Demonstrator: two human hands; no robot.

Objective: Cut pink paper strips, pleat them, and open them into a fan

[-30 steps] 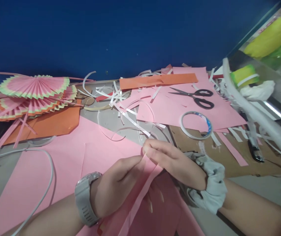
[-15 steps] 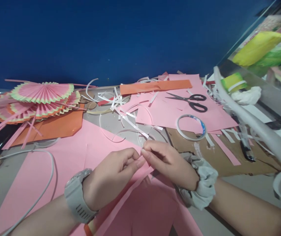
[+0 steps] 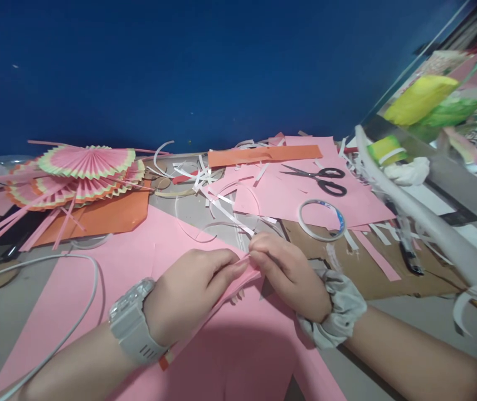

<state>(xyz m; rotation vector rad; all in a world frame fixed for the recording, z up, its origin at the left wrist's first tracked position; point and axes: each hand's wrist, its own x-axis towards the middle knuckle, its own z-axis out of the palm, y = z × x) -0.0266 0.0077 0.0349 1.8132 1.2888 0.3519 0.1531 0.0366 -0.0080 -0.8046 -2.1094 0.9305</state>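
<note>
Between my hands is a narrow folded strip of pink paper (image 3: 238,283), slanting up to the right, with a bit of orange at its lower left end. My left hand (image 3: 199,289), with a grey watch at the wrist, pinches it between thumb and fingers. At the strip's upper right end my right hand (image 3: 288,273) pinches too, a pale scrunchie (image 3: 339,306) round that wrist. Some fingertips of the left hand show beneath the strip. Large pink paper (image 3: 238,356) lies under both hands.
Pleated pink paper fans (image 3: 88,161) lie at the left on orange paper (image 3: 134,211). Black scissors (image 3: 326,181) and a tape roll (image 3: 301,217) rest on pink sheets at the right. A cutter (image 3: 409,256) lies on cardboard (image 3: 372,278). A white cable (image 3: 96,278) loops at the left.
My left hand has flattened along the strip, its fingers now reaching underneath. The strip looks pressed narrower, and its orange end shows more. The whole view has shifted slightly.
</note>
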